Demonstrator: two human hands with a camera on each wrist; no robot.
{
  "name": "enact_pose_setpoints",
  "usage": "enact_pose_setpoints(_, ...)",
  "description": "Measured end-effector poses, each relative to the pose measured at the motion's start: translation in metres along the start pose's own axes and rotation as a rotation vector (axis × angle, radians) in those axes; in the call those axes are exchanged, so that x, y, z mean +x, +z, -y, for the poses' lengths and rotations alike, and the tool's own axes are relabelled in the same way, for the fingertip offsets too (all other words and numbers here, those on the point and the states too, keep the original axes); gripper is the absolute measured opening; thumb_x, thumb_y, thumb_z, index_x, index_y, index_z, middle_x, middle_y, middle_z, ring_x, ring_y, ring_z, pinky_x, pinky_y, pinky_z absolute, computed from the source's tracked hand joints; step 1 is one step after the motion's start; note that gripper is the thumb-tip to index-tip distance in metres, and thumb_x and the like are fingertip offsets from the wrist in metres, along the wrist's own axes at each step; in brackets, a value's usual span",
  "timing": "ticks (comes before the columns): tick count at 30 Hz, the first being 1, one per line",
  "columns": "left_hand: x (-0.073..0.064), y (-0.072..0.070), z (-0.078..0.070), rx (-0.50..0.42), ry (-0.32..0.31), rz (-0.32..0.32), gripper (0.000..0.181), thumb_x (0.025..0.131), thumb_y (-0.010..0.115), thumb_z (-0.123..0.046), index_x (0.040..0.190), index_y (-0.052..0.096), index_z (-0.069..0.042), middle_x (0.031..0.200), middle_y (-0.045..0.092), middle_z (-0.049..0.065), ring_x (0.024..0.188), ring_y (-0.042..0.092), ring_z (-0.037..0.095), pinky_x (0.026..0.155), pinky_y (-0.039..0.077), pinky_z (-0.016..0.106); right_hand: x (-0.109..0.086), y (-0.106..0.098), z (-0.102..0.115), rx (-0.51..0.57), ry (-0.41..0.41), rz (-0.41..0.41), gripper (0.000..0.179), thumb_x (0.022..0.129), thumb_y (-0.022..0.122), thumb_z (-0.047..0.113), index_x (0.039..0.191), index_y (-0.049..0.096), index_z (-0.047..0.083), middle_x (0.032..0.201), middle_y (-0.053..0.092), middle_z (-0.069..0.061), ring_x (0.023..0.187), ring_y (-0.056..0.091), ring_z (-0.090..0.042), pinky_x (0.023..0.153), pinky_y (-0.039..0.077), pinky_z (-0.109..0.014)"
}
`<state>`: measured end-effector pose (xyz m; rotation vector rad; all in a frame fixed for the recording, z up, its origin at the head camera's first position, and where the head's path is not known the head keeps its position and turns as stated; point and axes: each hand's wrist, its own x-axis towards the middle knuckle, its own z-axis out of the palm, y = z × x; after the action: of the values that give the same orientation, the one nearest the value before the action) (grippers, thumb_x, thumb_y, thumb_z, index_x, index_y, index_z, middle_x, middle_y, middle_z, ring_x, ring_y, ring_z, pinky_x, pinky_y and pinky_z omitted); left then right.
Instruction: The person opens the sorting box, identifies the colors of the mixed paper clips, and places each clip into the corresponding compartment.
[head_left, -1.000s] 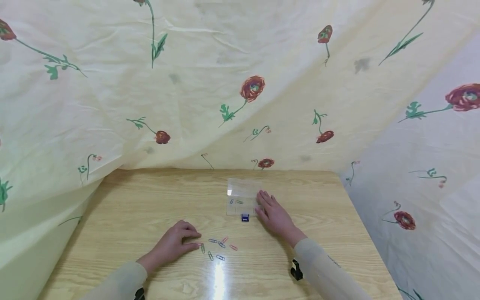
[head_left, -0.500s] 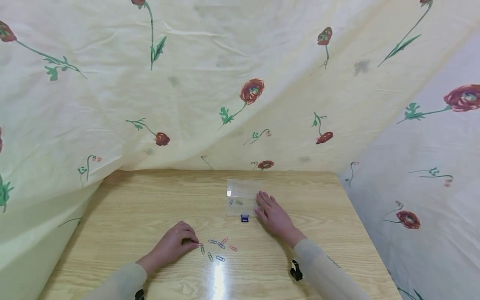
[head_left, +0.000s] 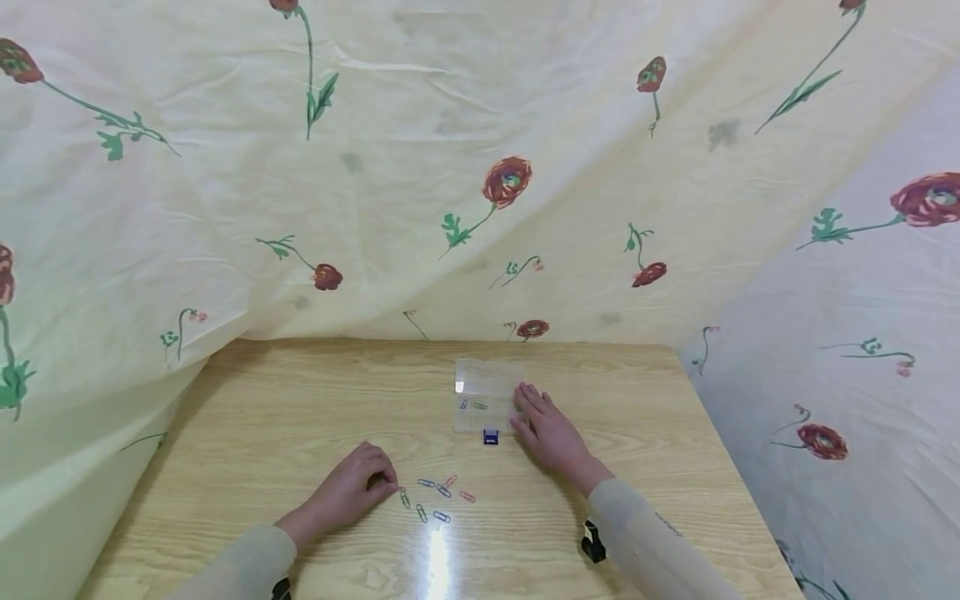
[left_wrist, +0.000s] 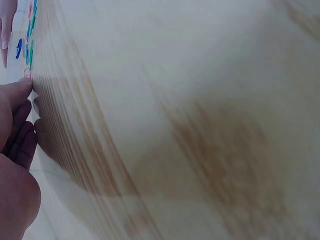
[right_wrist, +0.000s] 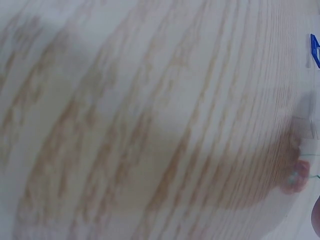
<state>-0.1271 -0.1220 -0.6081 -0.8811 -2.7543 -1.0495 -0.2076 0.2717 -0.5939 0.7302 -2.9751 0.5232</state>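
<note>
Pinching a red clip [left_wrist: 27, 73] in left hand [head_left: 347, 486], resting right hand [head_left: 553, 435], outstretched, against box [head_left: 487, 375] toward far edge of tabletop [head_left: 300, 408]; ideally lifting clear of green clip [head_left: 405, 499].

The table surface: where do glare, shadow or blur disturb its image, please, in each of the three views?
Head view: bright glare on the table, just below the lowest blue paper clip; left wrist view: grain blurred toward the right, shadow beside the left hand; right wrist view: soft grain, dim shadow across the lower part.
</note>
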Motion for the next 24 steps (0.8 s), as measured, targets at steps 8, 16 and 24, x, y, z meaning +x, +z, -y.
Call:
enact_pose_setpoints(8, 0.004, -0.001, -0.008, -0.06, -0.067, 0.012, 0.012, 0.097, 0.081, -0.023, 0.092, 0.07, -0.026, 0.096, 0.06, -0.017, 0.094, 0.053, 0.005, 0.083, 0.054, 0.03, -0.003, 0.003, -0.002, -0.002, -0.019, -0.034, 0.063, 0.112, 0.058, 0.033, 0.16, 0.04, -0.004, 0.169, 0.036, -0.02, 0.157, 0.034, -0.037, 0.129, 0.026, -0.053)
enact_pose_setpoints(16, 0.037, -0.006, -0.019, -0.048, -0.085, 0.006, 0.009, 0.098, 0.079, -0.021, 0.094, 0.073, -0.025, 0.099, 0.063, -0.018, 0.102, 0.057, 0.006, 0.094, 0.057, 0.035, -0.006, 0.003, -0.001, 0.021, -0.038, -0.073, 0.062, 0.11, 0.061, 0.029, 0.158, 0.043, -0.007, 0.167, 0.039, -0.023, 0.156, 0.037, -0.038, 0.128, 0.028, -0.055)
enact_pose_setpoints(24, 0.093, -0.002, -0.044, -0.024, -0.012, -0.012, 0.007, 0.095, 0.082, -0.017, 0.094, 0.075, -0.019, 0.099, 0.068, -0.009, 0.103, 0.06, 0.015, 0.096, 0.056, 0.04, -0.007, 0.001, 0.0, 0.027, -0.03, -0.048, 0.062, 0.112, 0.058, 0.031, 0.16, 0.041, -0.005, 0.168, 0.037, -0.021, 0.157, 0.035, -0.036, 0.129, 0.026, -0.054)
